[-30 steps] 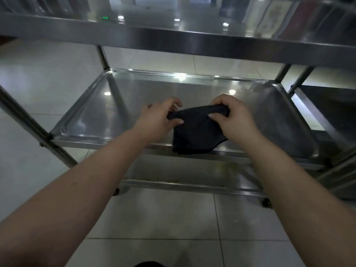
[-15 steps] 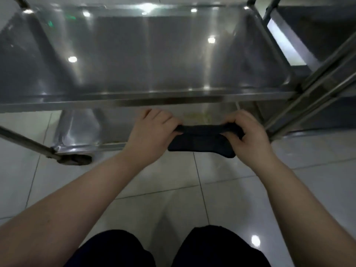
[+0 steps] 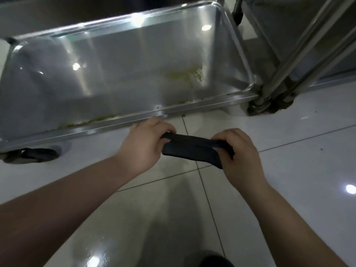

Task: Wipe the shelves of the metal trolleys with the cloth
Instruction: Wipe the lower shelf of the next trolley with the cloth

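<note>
You're dropping down a level to the bottom shelf (image 3: 115,78). Left hand (image 3: 143,140) and right hand (image 3: 238,151) are both keeping a closed grip on the cloth (image 3: 192,151), stretching it just in front of that shelf's near rim. Yellowish residue (image 3: 185,75) is sitting near its right end, unwiped.

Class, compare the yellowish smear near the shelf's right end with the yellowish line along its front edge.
The smear is a broad, faint patch on the flat of the shelf; the line is thin and long, hugging the front rim. The smear lies right of centre; the line left. Both are yellowish residue on the same shelf.
</note>
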The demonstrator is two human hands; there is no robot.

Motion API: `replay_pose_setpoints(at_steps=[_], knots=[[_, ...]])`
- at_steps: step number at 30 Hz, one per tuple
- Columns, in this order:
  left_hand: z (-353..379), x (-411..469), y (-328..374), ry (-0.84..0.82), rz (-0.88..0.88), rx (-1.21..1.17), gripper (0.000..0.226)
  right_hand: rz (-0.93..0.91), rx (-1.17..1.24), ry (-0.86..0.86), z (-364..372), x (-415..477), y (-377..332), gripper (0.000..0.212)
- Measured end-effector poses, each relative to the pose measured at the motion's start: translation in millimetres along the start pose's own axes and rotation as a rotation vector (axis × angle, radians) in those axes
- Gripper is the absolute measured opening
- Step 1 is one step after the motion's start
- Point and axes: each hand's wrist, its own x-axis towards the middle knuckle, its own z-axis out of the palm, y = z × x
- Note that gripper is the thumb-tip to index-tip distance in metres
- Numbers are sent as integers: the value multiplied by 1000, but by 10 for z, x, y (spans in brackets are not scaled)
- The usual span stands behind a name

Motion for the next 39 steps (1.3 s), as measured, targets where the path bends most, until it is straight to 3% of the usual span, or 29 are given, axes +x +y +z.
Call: replay_pose_setpoints(at_steps=[5,9,12,15,19,21,24,29,39], knots=[[249,129,-43,103,-63,-121,19,13,31,87,40,189,247,27],[33,787,47,257,-92,-144,17,38,25,182,-216,842,221,21],[-150,1528,-31,270,-217,-199,25,115,-108,142,-285,1623,286,25],[-80,1863,-283,173,-396,-225,47,179,-377,20,-104,2107,384,44],[119,1679,-723,39,-396,174,51,228,-387,-354,365,2072,412,62],[197,1601,-876,-25,-391,285,53,211,-530,-481,593,1926,482,66],[353,1578,-933,-36,-440,312,55,148,-705,-479,720,1794,561,66],[448,1561,-989,-9,-447,339,56,146,-727,-558,760,2003,568,66],[463,1568,-983,6,-459,321,56,78,-707,-499,1112,3299,602,64]])
